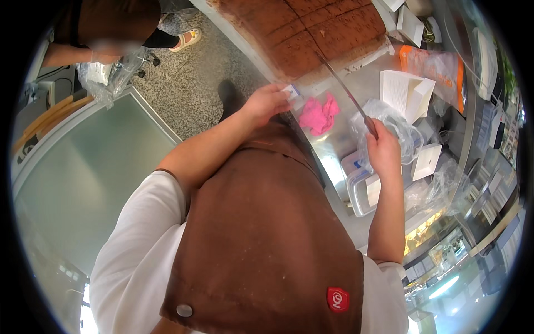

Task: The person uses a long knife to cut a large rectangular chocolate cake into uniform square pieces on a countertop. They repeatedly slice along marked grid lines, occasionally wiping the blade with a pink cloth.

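Note:
My right hand (384, 148) is closed around the handle of a long, thin knife (344, 85), whose blade points up and left, its tip over a large brown sheet cake (317, 37). Cut lines cross the cake, which lies on pale paper. My left hand (267, 104) holds a small white and blue packet (292, 92) between thumb and fingers near the edge of the metal counter, just below the cake's near corner. A crumpled pink cloth (319, 114) lies on the counter between my hands.
White paper boxes (404, 94), an orange-edged plastic bag (434, 73), clear plastic bags and a lidded plastic container (358, 196) crowd the counter's right side. At the upper left, another person's hand (106, 56) is beside clear plastic above a green-topped surface (100, 154).

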`<action>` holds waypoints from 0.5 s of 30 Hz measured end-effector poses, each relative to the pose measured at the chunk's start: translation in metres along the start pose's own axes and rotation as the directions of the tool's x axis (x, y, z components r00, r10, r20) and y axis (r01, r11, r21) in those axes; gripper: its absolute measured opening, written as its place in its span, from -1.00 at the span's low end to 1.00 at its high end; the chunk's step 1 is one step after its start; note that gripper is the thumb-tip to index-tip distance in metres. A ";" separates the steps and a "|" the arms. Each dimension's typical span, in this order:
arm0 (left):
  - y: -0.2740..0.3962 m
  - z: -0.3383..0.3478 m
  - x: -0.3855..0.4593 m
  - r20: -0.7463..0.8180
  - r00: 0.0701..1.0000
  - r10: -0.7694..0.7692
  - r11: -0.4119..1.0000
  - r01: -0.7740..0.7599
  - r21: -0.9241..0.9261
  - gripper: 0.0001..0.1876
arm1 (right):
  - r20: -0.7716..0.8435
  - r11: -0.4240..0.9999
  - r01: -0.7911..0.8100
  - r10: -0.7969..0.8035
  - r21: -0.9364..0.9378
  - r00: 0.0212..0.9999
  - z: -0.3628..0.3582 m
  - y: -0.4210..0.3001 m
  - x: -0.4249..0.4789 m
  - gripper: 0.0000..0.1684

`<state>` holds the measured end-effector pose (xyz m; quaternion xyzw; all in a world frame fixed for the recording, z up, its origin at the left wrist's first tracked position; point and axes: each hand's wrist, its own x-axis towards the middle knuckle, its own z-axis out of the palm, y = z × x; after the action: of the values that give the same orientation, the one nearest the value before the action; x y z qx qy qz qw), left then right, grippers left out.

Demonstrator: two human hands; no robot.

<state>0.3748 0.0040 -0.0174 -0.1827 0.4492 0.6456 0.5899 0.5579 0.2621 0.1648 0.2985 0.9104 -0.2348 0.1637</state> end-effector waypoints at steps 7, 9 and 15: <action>0.001 -0.003 0.002 0.015 1.000 -0.021 1.000 0.021 -0.008 -0.68 | 0.041 0.998 -0.040 0.038 0.047 0.998 -0.004 0.002 -0.010 -0.58; 0.001 -0.002 0.001 0.007 1.000 -0.023 1.000 0.023 -0.009 -0.67 | 0.048 0.998 -0.054 0.053 0.038 0.997 -0.002 0.005 -0.012 -0.57; 0.002 -0.001 0.001 -0.006 1.000 -0.029 1.000 0.029 0.001 -0.67 | 0.050 0.998 -0.058 0.057 0.022 0.997 -0.001 -0.004 -0.003 -0.57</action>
<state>0.3721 0.0034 -0.0177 -0.1910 0.4487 0.6361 0.5980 0.5573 0.2583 0.1682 0.3204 0.8944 -0.2481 0.1894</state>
